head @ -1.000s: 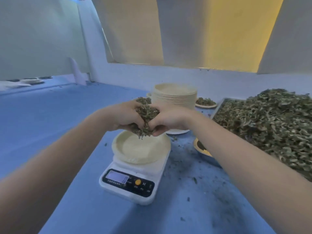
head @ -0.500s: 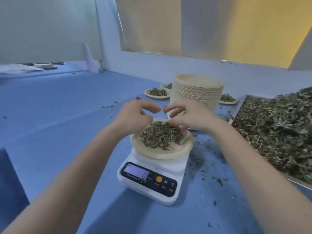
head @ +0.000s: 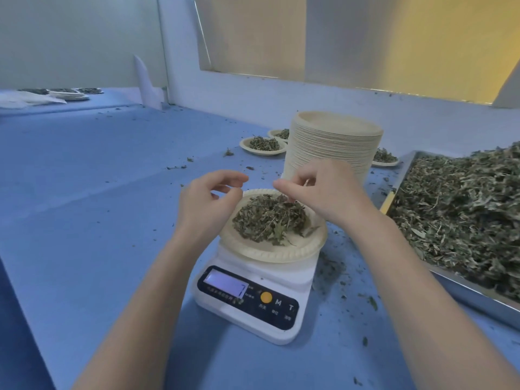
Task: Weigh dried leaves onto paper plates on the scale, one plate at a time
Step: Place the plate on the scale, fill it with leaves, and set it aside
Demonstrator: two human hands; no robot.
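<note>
A white digital scale (head: 277, 282) stands on the blue table, its display lit. On it sits a paper plate (head: 270, 256) with a heap of dried leaves (head: 270, 218). My left hand (head: 208, 201) hovers over the plate's left rim, fingers loosely curled and holding nothing. My right hand (head: 320, 190) hovers over the plate's far right side. Its forefinger points left and its other fingers bend down toward the heap. I see nothing held in it.
A tall stack of empty paper plates (head: 334, 144) stands just behind the scale. Filled plates (head: 263, 144) lie behind it on both sides. At the right a metal tray (head: 478, 295) holds a big pile of dried leaves (head: 464, 209). Leaf crumbs litter the table.
One second ago both hands held a clump of leaves above the empty plate. The leaves now lie on the plate, and both hands have let go and drawn slightly apart.
</note>
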